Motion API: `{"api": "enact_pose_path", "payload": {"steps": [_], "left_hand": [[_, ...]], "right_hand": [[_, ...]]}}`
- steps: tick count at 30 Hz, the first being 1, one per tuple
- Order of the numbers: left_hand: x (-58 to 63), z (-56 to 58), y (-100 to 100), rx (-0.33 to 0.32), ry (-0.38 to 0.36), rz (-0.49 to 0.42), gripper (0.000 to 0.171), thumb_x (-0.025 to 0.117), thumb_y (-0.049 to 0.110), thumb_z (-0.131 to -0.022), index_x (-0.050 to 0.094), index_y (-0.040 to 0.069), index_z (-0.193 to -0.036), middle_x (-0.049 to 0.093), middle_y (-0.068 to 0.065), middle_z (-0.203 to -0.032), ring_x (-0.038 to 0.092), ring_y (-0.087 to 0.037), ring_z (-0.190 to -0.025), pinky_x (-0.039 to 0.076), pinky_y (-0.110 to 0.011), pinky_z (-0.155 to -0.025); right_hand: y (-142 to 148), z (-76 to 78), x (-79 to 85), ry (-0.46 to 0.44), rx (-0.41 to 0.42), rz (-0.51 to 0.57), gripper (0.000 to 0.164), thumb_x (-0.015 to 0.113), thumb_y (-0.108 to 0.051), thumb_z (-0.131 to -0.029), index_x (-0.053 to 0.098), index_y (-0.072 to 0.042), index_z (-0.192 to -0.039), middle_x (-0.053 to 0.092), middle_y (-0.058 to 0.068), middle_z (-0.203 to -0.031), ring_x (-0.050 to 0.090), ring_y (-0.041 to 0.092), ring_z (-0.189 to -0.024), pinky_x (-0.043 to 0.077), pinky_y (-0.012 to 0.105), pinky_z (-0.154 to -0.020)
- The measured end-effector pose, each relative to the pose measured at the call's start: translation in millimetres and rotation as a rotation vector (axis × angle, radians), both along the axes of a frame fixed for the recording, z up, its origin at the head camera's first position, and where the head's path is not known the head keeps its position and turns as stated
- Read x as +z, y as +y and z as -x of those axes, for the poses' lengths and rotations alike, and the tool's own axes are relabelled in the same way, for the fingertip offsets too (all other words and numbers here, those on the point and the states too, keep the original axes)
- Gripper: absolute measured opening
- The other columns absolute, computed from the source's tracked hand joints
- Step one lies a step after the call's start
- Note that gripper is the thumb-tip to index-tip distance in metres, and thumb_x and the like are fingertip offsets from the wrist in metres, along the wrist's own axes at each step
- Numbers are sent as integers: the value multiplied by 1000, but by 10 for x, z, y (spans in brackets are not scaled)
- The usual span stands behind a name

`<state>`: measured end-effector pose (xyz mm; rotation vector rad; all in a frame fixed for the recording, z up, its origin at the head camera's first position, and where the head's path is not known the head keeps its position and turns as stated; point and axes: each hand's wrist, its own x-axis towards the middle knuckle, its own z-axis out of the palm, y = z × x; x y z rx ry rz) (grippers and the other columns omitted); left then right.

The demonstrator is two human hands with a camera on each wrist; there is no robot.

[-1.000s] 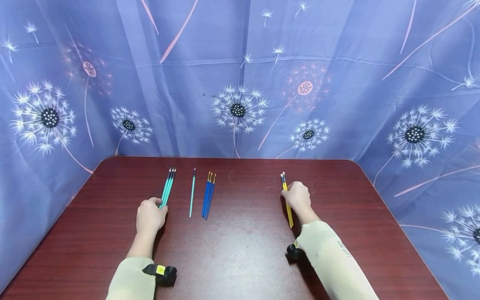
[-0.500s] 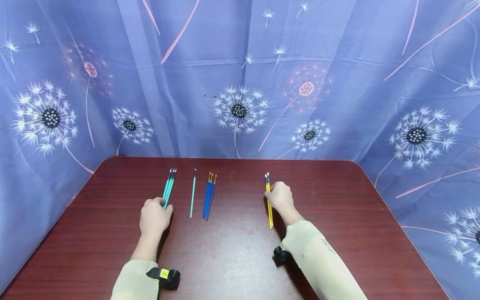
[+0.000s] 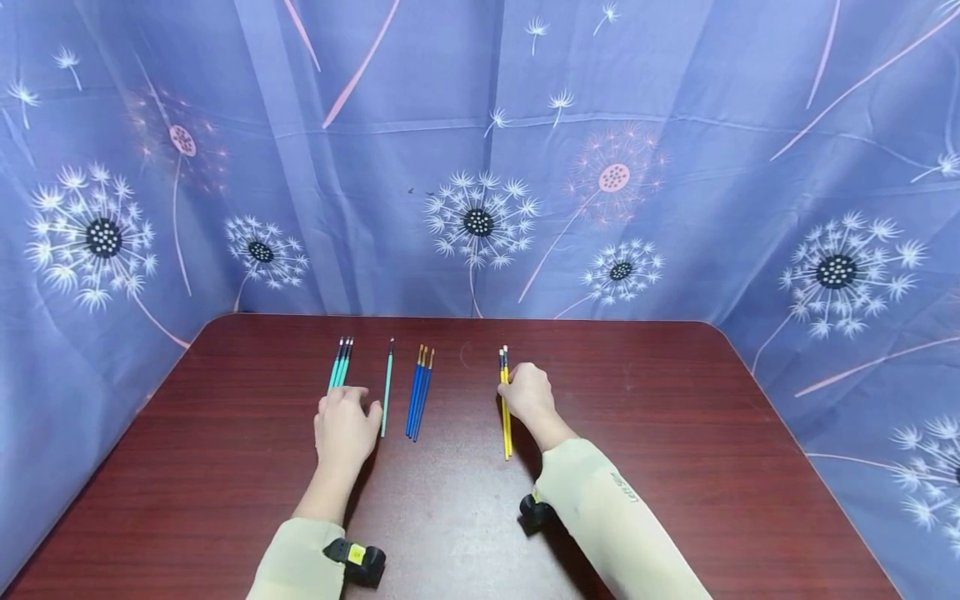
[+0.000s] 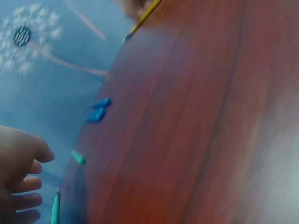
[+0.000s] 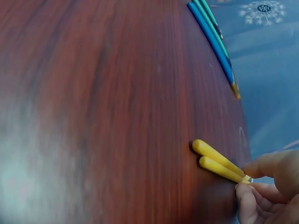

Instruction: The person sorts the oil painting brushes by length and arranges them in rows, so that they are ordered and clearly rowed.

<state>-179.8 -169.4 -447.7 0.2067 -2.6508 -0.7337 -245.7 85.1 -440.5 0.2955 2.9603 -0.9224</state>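
Observation:
Two yellow paintbrushes (image 3: 507, 433) lie side by side right of the table's middle, pinched between thumb and fingers of my right hand (image 3: 527, 392). In the right wrist view, the fingertips close on the yellow handles (image 5: 217, 163). My left hand (image 3: 347, 429) hovers by the near ends of a teal paintbrush bundle (image 3: 341, 365), whose lower handles it hides in the head view. Its thumb lies close to a single teal paintbrush (image 3: 388, 375); whether they touch I cannot tell. The left wrist view shows these fingers spread and loose, holding nothing.
Several blue paintbrushes (image 3: 420, 396) lie between the single teal brush and the yellow pair. Everything rests on a dark red wooden table (image 3: 675, 400). Behind its back edge hangs a blue curtain (image 3: 375, 208) with dandelion prints.
My right hand has slid the yellow paintbrushes left toward the blue ones. My left hand has let go of the teal bundle and moved right toward the single teal paintbrush.

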Motion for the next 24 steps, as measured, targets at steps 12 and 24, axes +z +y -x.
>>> {"api": "enact_pose_path", "payload": {"steps": [12, 24], "left_hand": [[-34, 125, 560, -137, -27, 52, 25, 68, 16, -81, 68, -3, -97, 65, -18, -90, 62, -36, -89, 54, -47, -72], [-91, 153, 670, -68, -49, 88, 17, 67, 10, -82, 64, -5, -87, 61, -19, -81, 61, -36, -81, 55, -47, -69]], "right_hand": [[-226, 14, -31, 22, 20, 14, 11, 68, -20, -80, 66, -11, -75, 66, 3, -73, 63, 23, -69, 51, 34, -60], [-277, -20, -53, 49, 38, 42, 14, 71, -21, -80, 67, -8, -77, 67, 4, -74, 63, 23, -70, 52, 33, -63]]}}
